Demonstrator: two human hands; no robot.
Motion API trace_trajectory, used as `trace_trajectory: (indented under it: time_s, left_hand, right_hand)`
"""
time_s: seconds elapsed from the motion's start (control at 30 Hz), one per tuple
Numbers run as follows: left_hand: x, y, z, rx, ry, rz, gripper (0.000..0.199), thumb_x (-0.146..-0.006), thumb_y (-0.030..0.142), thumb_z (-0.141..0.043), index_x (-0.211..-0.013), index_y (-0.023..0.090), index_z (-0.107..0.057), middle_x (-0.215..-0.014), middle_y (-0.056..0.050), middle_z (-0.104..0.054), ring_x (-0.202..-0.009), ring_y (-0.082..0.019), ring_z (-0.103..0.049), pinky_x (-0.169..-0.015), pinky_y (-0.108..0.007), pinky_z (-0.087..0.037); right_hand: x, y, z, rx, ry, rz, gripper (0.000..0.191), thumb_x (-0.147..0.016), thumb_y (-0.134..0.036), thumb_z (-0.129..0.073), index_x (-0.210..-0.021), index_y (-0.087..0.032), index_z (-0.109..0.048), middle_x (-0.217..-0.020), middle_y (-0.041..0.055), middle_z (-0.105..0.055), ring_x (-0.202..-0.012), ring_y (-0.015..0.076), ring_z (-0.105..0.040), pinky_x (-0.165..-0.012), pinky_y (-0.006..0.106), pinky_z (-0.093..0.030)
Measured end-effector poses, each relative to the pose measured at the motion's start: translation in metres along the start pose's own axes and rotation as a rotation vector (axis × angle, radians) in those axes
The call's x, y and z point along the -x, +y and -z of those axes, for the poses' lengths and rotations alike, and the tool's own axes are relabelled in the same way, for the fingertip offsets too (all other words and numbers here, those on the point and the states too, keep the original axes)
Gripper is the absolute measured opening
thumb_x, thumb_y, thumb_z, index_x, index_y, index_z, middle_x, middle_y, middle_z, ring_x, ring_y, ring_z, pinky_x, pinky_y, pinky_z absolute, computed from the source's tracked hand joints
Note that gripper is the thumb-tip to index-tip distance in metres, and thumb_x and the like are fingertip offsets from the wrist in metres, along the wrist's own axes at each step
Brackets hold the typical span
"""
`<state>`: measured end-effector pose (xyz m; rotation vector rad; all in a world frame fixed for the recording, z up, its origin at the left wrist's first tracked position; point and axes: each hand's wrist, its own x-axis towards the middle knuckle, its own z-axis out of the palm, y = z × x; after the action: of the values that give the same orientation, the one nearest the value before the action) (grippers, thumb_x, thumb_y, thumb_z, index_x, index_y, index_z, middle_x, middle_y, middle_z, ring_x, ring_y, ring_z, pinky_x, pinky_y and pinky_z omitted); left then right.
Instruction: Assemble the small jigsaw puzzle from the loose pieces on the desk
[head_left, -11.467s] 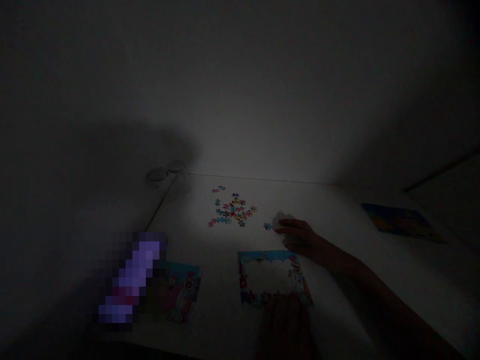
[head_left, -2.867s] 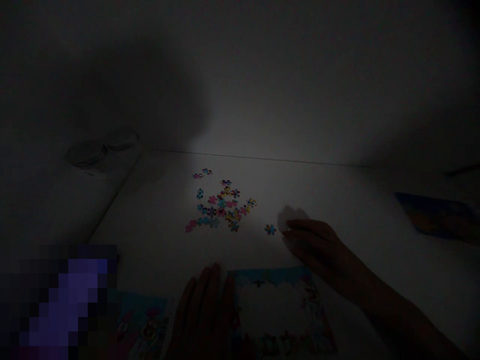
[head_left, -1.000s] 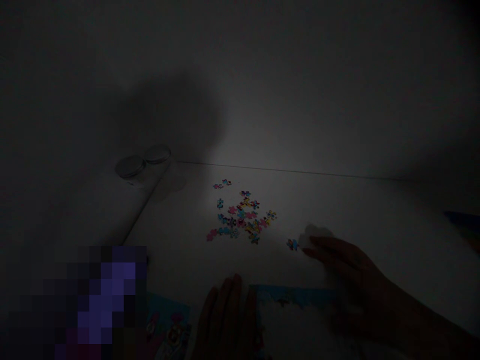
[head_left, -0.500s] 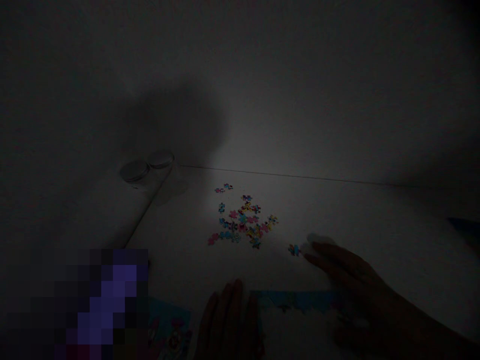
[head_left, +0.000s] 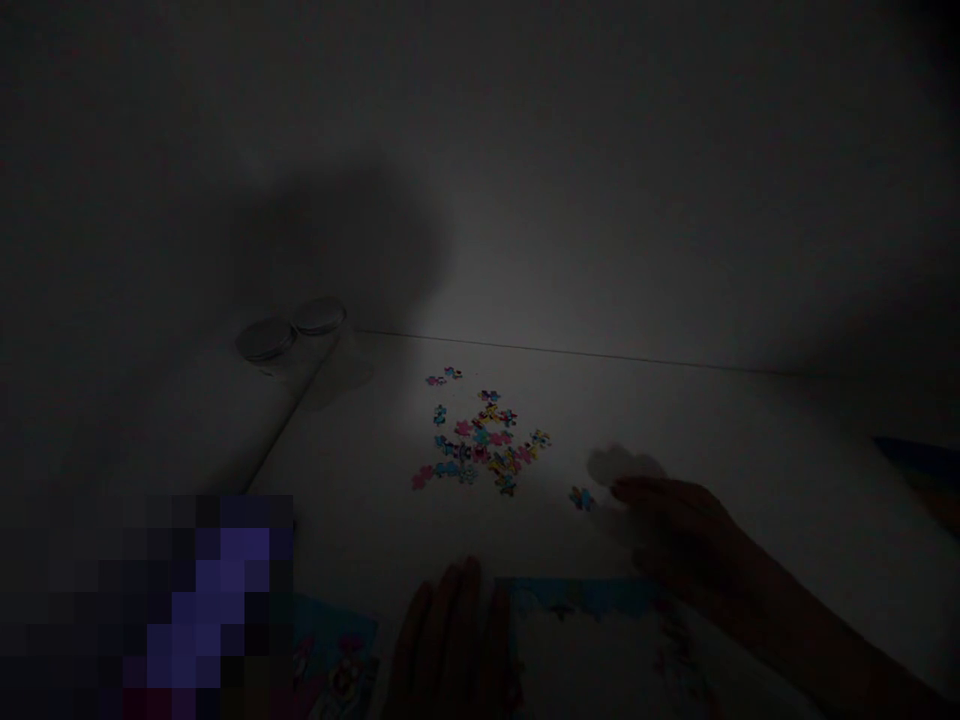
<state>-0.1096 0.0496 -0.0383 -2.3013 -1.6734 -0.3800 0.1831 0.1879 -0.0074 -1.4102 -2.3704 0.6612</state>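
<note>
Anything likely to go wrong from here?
The right hand is very close to a lone jigsaw piece, so its fingers could nudge it out of place. The left hand is right by the edge of the partly built jigsaw, and a careless move might shift it. The light is very dim, so colours in the loose pile of pieces could be misread.

Loose jigsaw pieces (head_left: 476, 440) in scattered cluster, pink, blue, yellow, lying flat on white tabletop (head_left: 360, 470). Single jigsaw piece (head_left: 581, 498), blue-toned, apart from cluster, just beside open right hand (head_left: 675, 535); contact not visible. Part-built jigsaw frame (head_left: 585, 598), blue far edge, pale centre, lying flat; open left hand (head_left: 450, 640) just left of it.
</note>
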Motion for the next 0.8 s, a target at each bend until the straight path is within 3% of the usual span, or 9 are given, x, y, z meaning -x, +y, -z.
trace_trajectory:
  time_s: [0.1, 0.3, 0.47, 0.5, 0.57, 0.63, 0.7, 0.8]
  left_hand:
    - [0.000, -0.002, -0.002, -0.001, 0.021, -0.014, 0.052, -0.098, 0.042, -0.050, -0.145, 0.022, -0.043, -0.142, -0.008, -0.054, -0.143, -0.024, -0.034, -0.124, -0.043, -0.019]
    - [-0.001, -0.002, -0.003, 0.001, 0.044, -0.019, 0.051, -0.096, 0.029, -0.049, -0.146, 0.022, -0.041, -0.142, -0.007, -0.054, -0.141, -0.023, -0.038, -0.123, -0.043, -0.015]
    - [-0.006, -0.001, 0.008, 0.079, -0.002, 0.005, 0.066, -0.092, 0.050, -0.049, -0.148, 0.017, -0.036, -0.148, -0.012, -0.046, -0.139, -0.028, -0.039, -0.117, -0.045, -0.026]
    - [-0.007, -0.001, 0.012, 0.098, -0.015, -0.004, 0.071, -0.091, 0.055, -0.048, -0.149, 0.016, -0.035, -0.149, -0.013, -0.045, -0.139, -0.030, -0.039, -0.115, -0.045, -0.029]
    - [-0.008, -0.004, 0.018, 0.129, -0.040, -0.035, 0.076, -0.090, 0.058, -0.048, -0.150, 0.015, -0.033, -0.151, -0.014, -0.041, -0.139, -0.031, -0.039, -0.112, -0.045, -0.034]
    - [-0.009, -0.006, 0.023, 0.154, -0.052, -0.054, 0.077, -0.090, 0.059, -0.048, -0.151, 0.016, -0.031, -0.152, -0.014, -0.040, -0.138, -0.031, -0.040, -0.108, -0.046, -0.038]
    - [-0.008, -0.007, 0.025, 0.175, -0.054, -0.040, 0.078, -0.090, 0.060, -0.047, -0.152, 0.016, -0.030, -0.153, -0.014, -0.039, -0.138, -0.031, -0.039, -0.106, -0.047, -0.040]
    - [-0.007, -0.005, 0.025, 0.181, -0.060, -0.008, 0.076, -0.091, 0.059, -0.046, -0.152, 0.016, -0.029, -0.154, -0.012, -0.037, -0.140, -0.030, -0.037, -0.107, -0.046, -0.041]
  right_hand:
    - [-0.022, -0.007, -0.002, 0.030, 0.045, -0.013, 0.044, -0.090, -0.051, -0.055, -0.129, -0.033, -0.059, -0.130, 0.0109, -0.058, -0.123, 0.0312, -0.053, -0.100, 0.053, -0.049]
    - [-0.059, -0.024, -0.004, -0.066, -0.054, 0.105, 0.029, -0.094, -0.046, -0.052, -0.105, -0.028, -0.071, -0.104, 0.0089, -0.064, -0.099, 0.0229, -0.062, -0.087, 0.040, -0.054]
    - [-0.089, -0.044, 0.000, -0.204, -0.143, 0.151, 0.028, -0.091, -0.046, -0.057, -0.098, -0.024, -0.072, -0.097, 0.0066, -0.066, -0.088, 0.0191, -0.063, -0.079, 0.033, -0.053]
    - [-0.102, -0.048, 0.000, -0.221, -0.148, 0.150, 0.028, -0.091, -0.045, -0.057, -0.097, -0.023, -0.072, -0.095, 0.0061, -0.067, -0.084, 0.0181, -0.064, -0.077, 0.031, -0.053]
    - [-0.137, -0.056, -0.002, -0.174, -0.041, 0.126, 0.027, -0.093, -0.039, -0.054, -0.097, -0.020, -0.073, -0.095, 0.0074, -0.068, -0.084, 0.0185, -0.063, -0.078, 0.031, -0.051]
    - [-0.179, -0.065, -0.007, -0.113, 0.022, 0.145, 0.023, -0.091, -0.031, -0.058, -0.103, -0.018, -0.072, -0.106, 0.0108, -0.069, -0.095, 0.0214, -0.063, -0.087, 0.034, -0.050]
    - [-0.218, -0.075, -0.014, -0.072, 0.005, 0.186, 0.027, -0.090, -0.026, -0.060, -0.114, -0.016, -0.068, -0.118, 0.0130, -0.066, -0.105, 0.0231, -0.061, -0.092, 0.035, -0.048]
    - [-0.256, -0.089, -0.027, -0.028, -0.029, 0.243, 0.027, -0.087, -0.023, -0.065, -0.112, -0.016, -0.070, -0.122, 0.0117, -0.065, -0.115, 0.0219, -0.057, -0.100, 0.033, -0.044]
